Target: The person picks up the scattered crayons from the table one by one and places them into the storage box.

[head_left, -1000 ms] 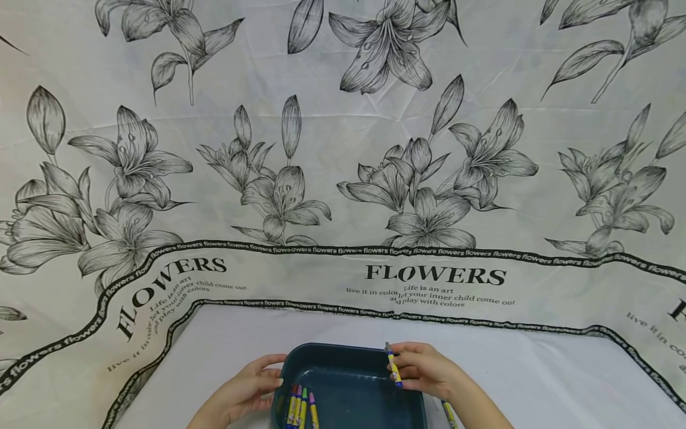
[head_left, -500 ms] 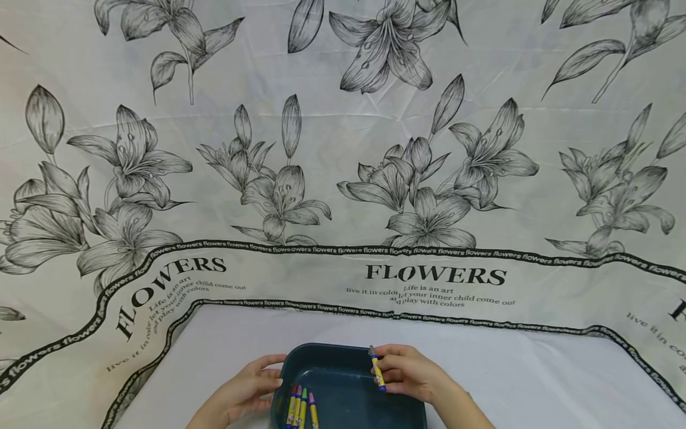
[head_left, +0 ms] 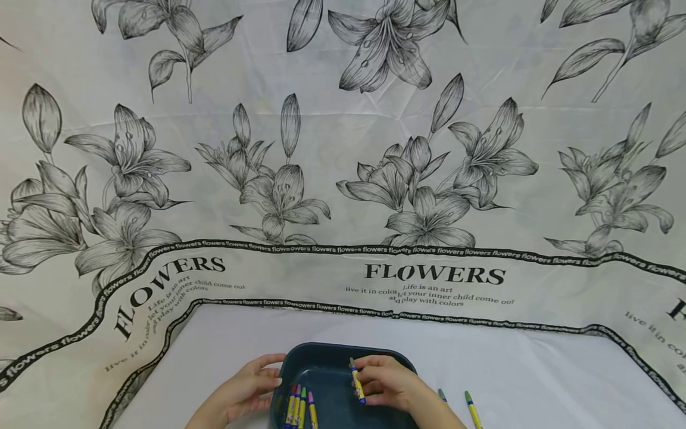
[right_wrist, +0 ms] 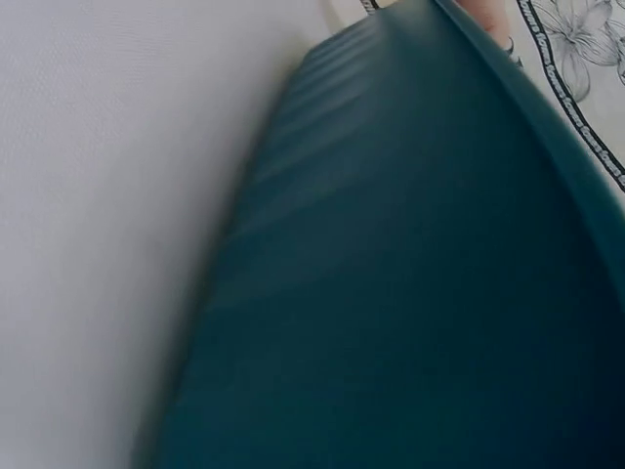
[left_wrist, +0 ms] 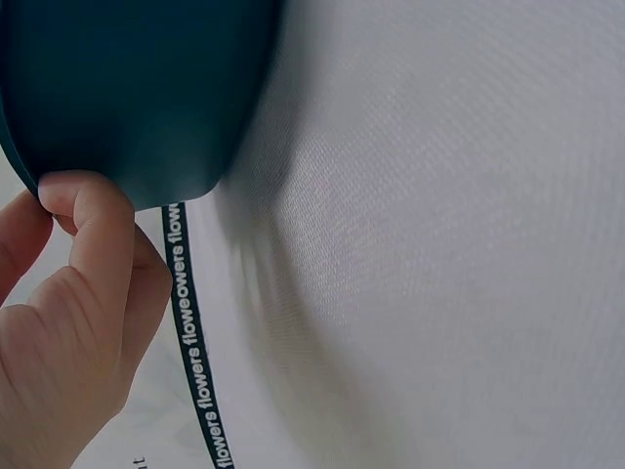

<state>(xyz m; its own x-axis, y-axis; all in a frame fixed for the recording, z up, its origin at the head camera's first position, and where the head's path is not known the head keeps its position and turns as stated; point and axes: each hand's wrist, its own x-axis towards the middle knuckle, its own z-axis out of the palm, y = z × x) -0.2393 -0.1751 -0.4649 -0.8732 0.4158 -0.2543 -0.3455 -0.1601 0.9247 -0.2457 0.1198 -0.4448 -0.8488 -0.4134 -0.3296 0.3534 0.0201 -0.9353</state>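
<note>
A dark teal plastic tray [head_left: 327, 357] sits at the bottom of the head view, cut off by the frame edge. My left hand [head_left: 243, 387] grips its left rim, with the thumb [left_wrist: 98, 210] against the wall in the left wrist view. Over the tray's right half, my right hand [head_left: 388, 384] pinches a crayon [head_left: 357, 382] with a yellow wrapper, blue end and dark greyish tip, held steeply tilted. Inside at the left lie several crayons [head_left: 297, 408] side by side, and a pink-tipped crayon [head_left: 313, 410] lies slightly apart. The right wrist view is mostly the tray's outer wall [right_wrist: 391, 244].
On the white tabletop [head_left: 536, 381] right of the tray lie a green-tipped crayon [head_left: 471, 409] and a greyish-tipped crayon [head_left: 442, 394], the latter partly hidden by my right forearm. A cloth printed with flowers [head_left: 429, 280] rises behind the table.
My right hand has moved left and lower with the crayon, from the tray's right rim to over its inside. Crayons right of the tray have come into view. The left hand stays put.
</note>
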